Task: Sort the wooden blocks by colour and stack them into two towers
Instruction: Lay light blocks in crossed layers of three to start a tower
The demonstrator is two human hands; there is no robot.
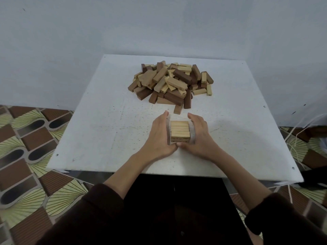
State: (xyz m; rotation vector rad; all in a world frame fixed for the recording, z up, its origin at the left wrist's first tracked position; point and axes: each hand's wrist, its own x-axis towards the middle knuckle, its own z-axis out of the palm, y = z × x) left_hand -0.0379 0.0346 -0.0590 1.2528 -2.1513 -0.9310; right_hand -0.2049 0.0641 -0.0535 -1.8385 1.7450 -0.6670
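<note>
- Light-wood stack [180, 129]: pale blocks, top layer laid side by side, a lower layer showing its ends with dark printed marks; stood on the table at centre of frame, between the two hands
- Left hand [159, 135]: just left of the stack, fingers straight and together, palm set flat against the stack's left side; nothing gripped
- Right hand [198, 137]: just right of the stack, fingers extended with a slight curve at the tips, palm against the stack's right side; nothing gripped; its thumb met the left thumb at the stack's near face
- Mixed pile [170, 84]: light and dark brown blocks heaped loose, upper centre of frame, well apart from the stack
- Stray brown block [178, 109]: lay at the pile's lower edge, between pile and stack, touching neither hand
- White table [99, 121]: square top, speckled surface, filling the middle of frame
- Dark sleeves [99, 209]: pushed up on both forearms, bottom of frame
- Patterned floor tiles [26, 147]: brown and green, left and right edges
- White cord [293, 138]: trailing at right edge
- Pale wall [123, 23]: upper frame
</note>
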